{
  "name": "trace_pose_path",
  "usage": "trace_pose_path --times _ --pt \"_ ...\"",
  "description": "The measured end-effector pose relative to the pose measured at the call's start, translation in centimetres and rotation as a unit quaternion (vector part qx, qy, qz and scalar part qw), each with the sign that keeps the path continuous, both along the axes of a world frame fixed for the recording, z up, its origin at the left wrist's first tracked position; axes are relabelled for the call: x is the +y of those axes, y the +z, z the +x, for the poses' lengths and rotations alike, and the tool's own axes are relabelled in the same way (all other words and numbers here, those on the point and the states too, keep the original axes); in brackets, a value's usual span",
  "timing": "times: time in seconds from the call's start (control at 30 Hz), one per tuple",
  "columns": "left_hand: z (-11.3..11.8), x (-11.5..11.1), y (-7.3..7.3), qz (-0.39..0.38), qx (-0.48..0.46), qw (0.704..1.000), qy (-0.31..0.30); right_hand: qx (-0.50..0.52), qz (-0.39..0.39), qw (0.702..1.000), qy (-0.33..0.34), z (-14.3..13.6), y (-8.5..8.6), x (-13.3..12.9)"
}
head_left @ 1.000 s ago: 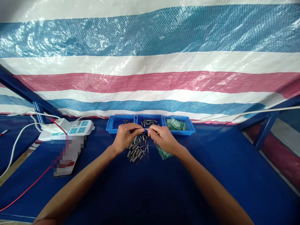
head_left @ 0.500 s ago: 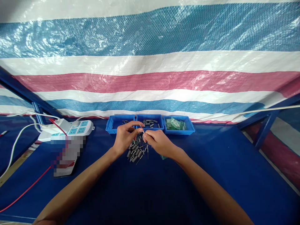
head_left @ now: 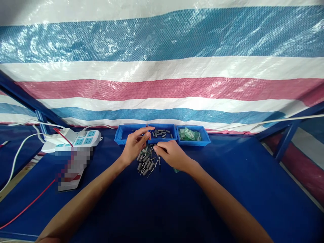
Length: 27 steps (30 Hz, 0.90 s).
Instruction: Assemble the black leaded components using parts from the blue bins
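My left hand is raised over the front of the blue bins, thumb and forefinger closed on a thin metal pin whose tip shows between them. Just to its right, my right hand has its thumb and fingers pinched together; what they hold, if anything, is too small to make out. A gap separates the two hands. Below them lies a loose pile of grey cylinders and thin metal pins on the blue table. Part of the pile is hidden behind my hands.
Three blue bins stand along the back: a left bin with a few pins, a middle bin with grey cylinders, a right bin with green-and-white packets. On the left are a power strip, cables and a partly blurred phone.
My hands have drawn slightly apart from where they met. The left fingers have risen a little with the pin; the right hand stays nearly in place, a little lower.
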State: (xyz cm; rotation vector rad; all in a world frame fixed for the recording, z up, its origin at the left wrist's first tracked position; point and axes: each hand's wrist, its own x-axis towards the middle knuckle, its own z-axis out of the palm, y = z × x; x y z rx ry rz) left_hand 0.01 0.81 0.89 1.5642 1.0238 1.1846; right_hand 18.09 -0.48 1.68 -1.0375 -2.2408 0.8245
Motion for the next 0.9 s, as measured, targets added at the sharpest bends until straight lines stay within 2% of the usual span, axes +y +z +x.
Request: trace_pose_path --times 0.17,0.33,0.57,0.77,0.9 --pt "-0.1 0.2 -0.2 -0.026 -0.005 0.999 -0.039 0.052 0.015 0.996 -0.074 0.7 0.5 0.6" --pt "0.3 -0.4 0.0 -0.031 0.021 0.998 -0.052 0.040 0.001 0.998 -0.041 0.6 0.4 0.4" --pt "0.5 -0.9 0.1 0.009 0.077 0.996 -0.037 0.040 0.038 0.998 -0.022 0.6 0.2 0.5" --pt "0.0 -0.5 0.1 0.092 0.149 0.985 -0.004 0.072 -0.014 0.995 -0.071 1.0 0.4 0.7" --pt "0.0 -0.6 0.5 0.166 0.195 0.966 -0.030 0.079 -0.014 0.994 -0.078 0.9 0.4 0.7"
